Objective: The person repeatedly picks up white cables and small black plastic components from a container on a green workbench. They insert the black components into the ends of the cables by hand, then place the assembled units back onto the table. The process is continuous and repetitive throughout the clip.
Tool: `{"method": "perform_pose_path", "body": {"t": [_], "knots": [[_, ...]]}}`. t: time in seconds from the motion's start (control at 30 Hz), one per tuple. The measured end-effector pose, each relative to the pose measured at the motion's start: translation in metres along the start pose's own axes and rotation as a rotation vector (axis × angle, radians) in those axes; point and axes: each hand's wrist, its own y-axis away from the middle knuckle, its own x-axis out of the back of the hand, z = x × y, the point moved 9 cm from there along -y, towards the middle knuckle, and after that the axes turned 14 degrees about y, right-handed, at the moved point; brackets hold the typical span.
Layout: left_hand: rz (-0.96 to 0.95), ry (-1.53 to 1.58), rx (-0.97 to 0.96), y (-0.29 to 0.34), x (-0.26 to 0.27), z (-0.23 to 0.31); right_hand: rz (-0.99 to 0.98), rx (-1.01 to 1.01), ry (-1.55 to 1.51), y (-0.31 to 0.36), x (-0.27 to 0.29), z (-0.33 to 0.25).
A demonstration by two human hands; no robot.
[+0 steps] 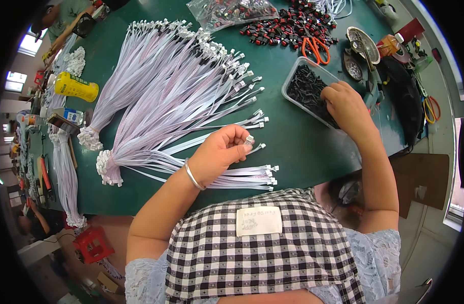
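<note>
My left hand [219,153], with a bangle at its wrist, pinches the white connector [249,139] at the end of a flat ribbon cable. Around it fans out a large bundle of white ribbon cables [156,111], their far ends gathered at the left and loose connectors pointing right. Several cable ends [262,175] lie just below this hand. My right hand [346,107] reaches into a clear plastic tub [288,99] of small black pieces [307,83]. Its fingers are curled down at the pieces, and their tips are hidden.
Behind the tub lie orange-handled scissors [315,49] and a pile of red-and-black parts [293,25] beside a clear bag [227,14]. Metal dishes [362,44] stand at right. A yellow bottle [76,86] lies at left near more cable bundles. Another person [65,20] is at the far left.
</note>
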Motion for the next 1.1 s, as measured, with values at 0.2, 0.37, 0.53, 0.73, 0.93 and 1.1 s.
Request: {"method": "perform_pose_path", "body": {"t": [0.2, 0.37, 0.53, 0.73, 0.93, 1.1], "knots": [[0.028, 0.106, -0.009, 0.002, 0.007, -0.005, -0.023, -0.157, -0.782, 0.008, 0.021, -0.031], [0.017, 0.097, -0.004, 0.003, 0.006, -0.005, -0.121, -0.155, -1.139, 0.014, -0.011, -0.101], [0.025, 0.125, -0.015, 0.003, 0.007, -0.003, -0.267, -0.357, -1.339, 0.019, -0.038, -0.117], [0.04, 0.143, -0.017, 0.003, 0.007, -0.001, -0.22, -0.426, -1.484, 0.019, -0.048, -0.117], [0.048, 0.15, -0.012, 0.003, 0.008, -0.002, -0.166, -0.407, -1.307, 0.014, -0.036, -0.116], [0.045, 0.162, -0.011, 0.003, 0.009, -0.003, -0.151, -0.371, -1.297, 0.015, -0.038, -0.116]]}}
